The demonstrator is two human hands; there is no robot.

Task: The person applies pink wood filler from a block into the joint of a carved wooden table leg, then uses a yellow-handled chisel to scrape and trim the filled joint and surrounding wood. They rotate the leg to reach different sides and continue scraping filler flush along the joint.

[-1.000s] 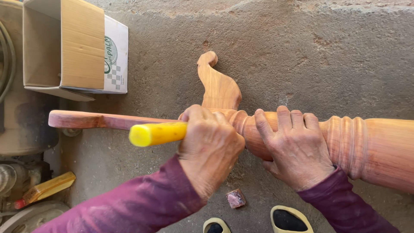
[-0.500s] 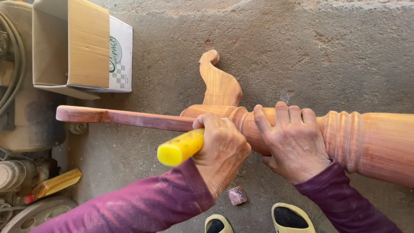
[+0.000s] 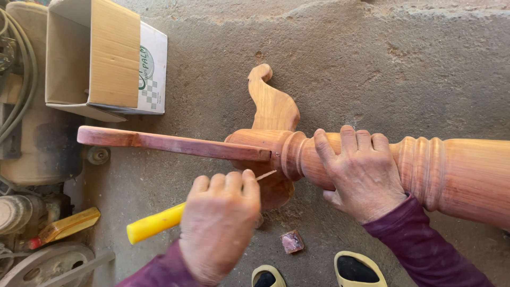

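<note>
A turned reddish wooden column (image 3: 457, 170) lies across the concrete floor, with curved wooden legs (image 3: 273, 106) and a long flat leg (image 3: 170, 142) fixed at its left end. My right hand (image 3: 361, 167) rests flat on the column's neck, pressing it down. My left hand (image 3: 220, 223) grips a tool with a yellow handle (image 3: 154, 223); its thin metal tip (image 3: 265, 174) touches the joint under the flat leg.
An open cardboard box (image 3: 101, 58) stands at the upper left beside a machine with cables (image 3: 21, 106). A yellow-handled tool (image 3: 66, 226) lies at the lower left. A small pink block (image 3: 292, 242) and yellow slippers (image 3: 361, 268) are near the bottom edge.
My left hand came down off the column and drew back toward me, turning the yellow-handled tool so its tip meets the joint. My right hand stayed on the column.
</note>
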